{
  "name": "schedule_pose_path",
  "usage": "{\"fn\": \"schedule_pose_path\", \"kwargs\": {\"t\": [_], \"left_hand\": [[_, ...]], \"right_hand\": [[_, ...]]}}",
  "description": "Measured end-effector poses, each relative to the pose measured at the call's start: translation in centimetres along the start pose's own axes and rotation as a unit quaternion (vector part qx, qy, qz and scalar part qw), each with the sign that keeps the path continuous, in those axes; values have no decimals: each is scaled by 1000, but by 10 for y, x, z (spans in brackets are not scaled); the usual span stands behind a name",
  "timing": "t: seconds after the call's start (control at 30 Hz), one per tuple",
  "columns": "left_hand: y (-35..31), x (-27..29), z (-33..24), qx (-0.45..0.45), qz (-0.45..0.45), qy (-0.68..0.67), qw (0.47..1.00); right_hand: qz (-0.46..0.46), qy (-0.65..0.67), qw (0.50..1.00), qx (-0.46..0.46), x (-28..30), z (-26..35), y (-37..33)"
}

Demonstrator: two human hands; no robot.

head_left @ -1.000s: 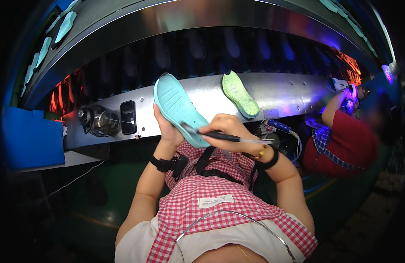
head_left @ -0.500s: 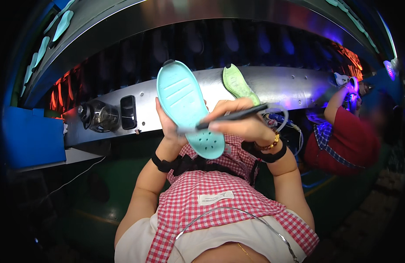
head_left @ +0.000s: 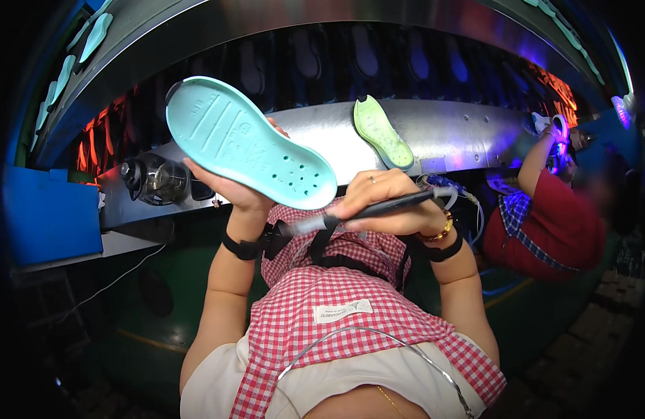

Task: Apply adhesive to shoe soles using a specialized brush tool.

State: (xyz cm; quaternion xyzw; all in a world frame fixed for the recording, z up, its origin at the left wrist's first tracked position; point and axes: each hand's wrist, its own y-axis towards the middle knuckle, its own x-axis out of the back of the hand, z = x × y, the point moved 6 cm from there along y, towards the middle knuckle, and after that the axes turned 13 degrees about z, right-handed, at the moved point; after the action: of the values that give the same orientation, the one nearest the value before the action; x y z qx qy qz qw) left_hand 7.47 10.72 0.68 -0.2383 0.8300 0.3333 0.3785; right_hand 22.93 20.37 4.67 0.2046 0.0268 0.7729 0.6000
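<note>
A turquoise shoe sole with a cluster of holes at one end rests in my left hand. That hand grips it from beneath and along its near edge, so some fingers are hidden. The sole slants from upper left to lower right. My right hand is closed around a black-handled brush with a thin hose at its rear. Its pale tip is blurred and points left, below the sole and seemingly apart from it. A light green sole lies on the metal bench beyond my right hand.
On the metal bench at the left stands a dark clear jug, beside a black phone-like object. Dark soles line the space behind. A blue box is far left. At right, a person in red works close by.
My left hand has moved the turquoise sole up and left and tilted it further over. The brush in my right hand now sits lower, away from the sole's surface.
</note>
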Motion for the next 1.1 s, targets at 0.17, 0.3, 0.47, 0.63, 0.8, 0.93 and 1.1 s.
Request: {"fn": "schedule_pose_path", "kwargs": {"t": [0.17,0.3,0.47,0.63,0.8,0.93,1.1], "left_hand": [[3,-1,-3,-12,-103,57,993],[5,-7,-8,11,41,15,999],[5,-17,-6,38,-75,-6,996],[-23,-14,33,155,21,-120,980],[-29,14,30,257,22,-46,965],[-17,-2,24,312,93,-26,945],[-25,-2,21,462,81,1,883]], "right_hand": [[-127,46,986,-95,19,-24,-8],[-44,109,993,30,11,-20,-2],[-166,329,929,-30,8,-45,-9],[-194,356,909,-93,-8,-28,3],[0,187,979,-76,-5,-1,5],[-4,29,1000,-5,1,-6,13],[91,34,995,1,9,14,12]]}}
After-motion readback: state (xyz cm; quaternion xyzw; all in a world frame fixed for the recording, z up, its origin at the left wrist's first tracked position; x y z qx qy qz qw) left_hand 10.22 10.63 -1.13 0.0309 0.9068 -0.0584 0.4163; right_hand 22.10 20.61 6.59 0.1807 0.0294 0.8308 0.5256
